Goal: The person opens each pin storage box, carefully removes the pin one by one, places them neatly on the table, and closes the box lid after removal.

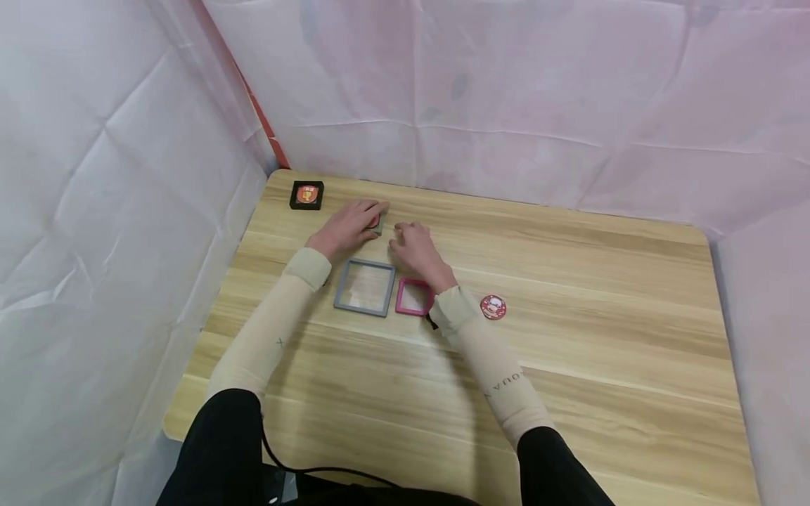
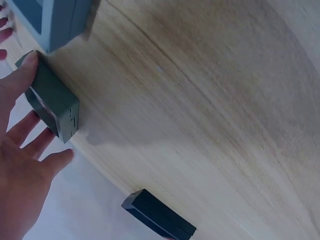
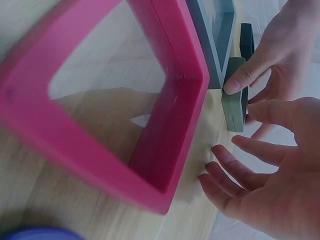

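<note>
My left hand (image 1: pixel 346 226) holds a small dark green square frame (image 2: pixel 57 97) by its edges, thumb on one side and fingers on the other. A bit of red shows inside this frame in the head view, partly covered by the fingers. Just to the right, my right hand (image 1: pixel 418 249) hovers with relaxed, spread fingers and nothing in them; a small gap separates it from the green frame in the head view. Below the hands lie a larger grey-blue square frame (image 1: pixel 361 310) with a clear middle and a pink frame (image 3: pixel 192 105), partly under the right wrist.
A black square frame (image 1: pixel 306 206) with a red and gold disc stands at the table's back left corner. A round red badge (image 1: pixel 493 307) lies right of my right wrist. Fabric walls (image 1: pixel 506 91) border the wooden table (image 1: pixel 601 316). A black cable (image 1: pixel 329 469) runs along the front.
</note>
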Action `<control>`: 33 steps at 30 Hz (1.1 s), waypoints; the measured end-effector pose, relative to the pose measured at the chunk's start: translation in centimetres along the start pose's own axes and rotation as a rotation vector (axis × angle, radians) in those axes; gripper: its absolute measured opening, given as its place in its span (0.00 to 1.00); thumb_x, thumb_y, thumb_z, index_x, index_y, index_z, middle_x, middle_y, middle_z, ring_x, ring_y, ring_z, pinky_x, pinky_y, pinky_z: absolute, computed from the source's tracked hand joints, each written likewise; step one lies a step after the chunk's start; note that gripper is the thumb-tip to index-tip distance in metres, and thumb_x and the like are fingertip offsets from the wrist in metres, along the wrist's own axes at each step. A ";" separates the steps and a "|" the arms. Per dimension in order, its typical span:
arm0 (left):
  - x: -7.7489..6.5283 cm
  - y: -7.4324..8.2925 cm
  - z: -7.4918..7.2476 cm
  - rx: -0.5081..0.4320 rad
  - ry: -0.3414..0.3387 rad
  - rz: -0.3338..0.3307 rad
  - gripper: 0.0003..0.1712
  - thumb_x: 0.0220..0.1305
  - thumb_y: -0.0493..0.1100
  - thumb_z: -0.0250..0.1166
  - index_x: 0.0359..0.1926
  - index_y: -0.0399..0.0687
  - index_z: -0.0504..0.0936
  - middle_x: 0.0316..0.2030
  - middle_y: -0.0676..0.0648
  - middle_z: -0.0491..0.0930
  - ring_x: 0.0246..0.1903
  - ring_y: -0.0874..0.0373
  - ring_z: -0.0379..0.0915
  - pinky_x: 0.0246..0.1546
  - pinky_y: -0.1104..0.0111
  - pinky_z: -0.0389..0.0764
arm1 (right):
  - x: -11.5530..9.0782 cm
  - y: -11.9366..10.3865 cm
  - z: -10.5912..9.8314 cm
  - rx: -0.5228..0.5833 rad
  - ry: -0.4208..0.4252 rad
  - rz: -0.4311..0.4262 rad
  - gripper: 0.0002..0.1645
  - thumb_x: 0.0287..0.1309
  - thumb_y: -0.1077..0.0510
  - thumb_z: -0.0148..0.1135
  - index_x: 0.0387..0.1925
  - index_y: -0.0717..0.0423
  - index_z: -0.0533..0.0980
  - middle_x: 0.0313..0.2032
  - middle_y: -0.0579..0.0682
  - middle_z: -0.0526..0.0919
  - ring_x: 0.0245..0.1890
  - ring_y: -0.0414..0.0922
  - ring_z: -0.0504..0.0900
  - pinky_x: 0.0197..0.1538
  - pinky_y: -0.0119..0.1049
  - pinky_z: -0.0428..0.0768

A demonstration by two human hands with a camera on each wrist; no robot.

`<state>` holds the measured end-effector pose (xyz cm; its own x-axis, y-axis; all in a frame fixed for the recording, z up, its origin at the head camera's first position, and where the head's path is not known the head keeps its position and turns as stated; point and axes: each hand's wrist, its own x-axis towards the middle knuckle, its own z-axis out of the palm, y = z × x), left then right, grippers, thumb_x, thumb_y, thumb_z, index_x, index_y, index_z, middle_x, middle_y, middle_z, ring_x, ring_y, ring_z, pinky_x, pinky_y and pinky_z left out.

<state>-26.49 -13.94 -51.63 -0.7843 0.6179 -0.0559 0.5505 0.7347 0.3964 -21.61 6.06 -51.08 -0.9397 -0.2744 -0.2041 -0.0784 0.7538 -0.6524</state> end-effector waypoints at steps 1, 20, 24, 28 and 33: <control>0.0 0.2 0.0 -0.013 -0.008 -0.003 0.39 0.73 0.47 0.62 0.79 0.47 0.58 0.76 0.40 0.63 0.76 0.42 0.56 0.79 0.48 0.58 | 0.1 0.0 0.0 -0.006 0.001 0.001 0.30 0.72 0.55 0.55 0.69 0.65 0.69 0.67 0.67 0.74 0.68 0.61 0.66 0.72 0.55 0.69; -0.5 2.1 0.2 -0.054 -0.052 -0.045 0.44 0.69 0.52 0.66 0.79 0.47 0.58 0.74 0.39 0.64 0.72 0.44 0.60 0.66 0.46 0.76 | 0.5 -0.4 0.4 0.001 -0.036 0.062 0.28 0.72 0.58 0.46 0.70 0.59 0.71 0.66 0.64 0.70 0.68 0.58 0.61 0.67 0.63 0.66; -1.1 2.6 0.1 -0.050 -0.015 -0.007 0.44 0.67 0.50 0.68 0.78 0.44 0.59 0.70 0.38 0.67 0.69 0.43 0.64 0.63 0.47 0.79 | 0.1 -0.2 0.0 0.032 -0.019 0.025 0.27 0.72 0.60 0.46 0.67 0.63 0.73 0.66 0.64 0.73 0.68 0.59 0.63 0.68 0.63 0.68; -1.6 3.4 -0.1 -0.050 0.005 0.025 0.44 0.66 0.50 0.69 0.77 0.43 0.59 0.70 0.37 0.68 0.68 0.43 0.65 0.64 0.49 0.78 | -0.4 0.1 -0.5 0.099 0.004 -0.011 0.23 0.75 0.58 0.50 0.62 0.65 0.77 0.63 0.64 0.78 0.67 0.60 0.68 0.72 0.58 0.67; -2.3 4.4 -0.6 -0.041 0.032 0.045 0.44 0.66 0.51 0.69 0.76 0.45 0.60 0.70 0.38 0.68 0.67 0.44 0.67 0.65 0.50 0.77 | -1.0 0.4 -1.2 0.206 0.007 0.023 0.21 0.75 0.53 0.54 0.57 0.63 0.80 0.60 0.62 0.81 0.62 0.58 0.76 0.67 0.54 0.76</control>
<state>-22.46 -12.26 -49.21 -0.7681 0.6402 -0.0084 0.5736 0.6940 0.4352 -21.14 7.36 -50.31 -0.9429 -0.2533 -0.2162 0.0125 0.6218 -0.7831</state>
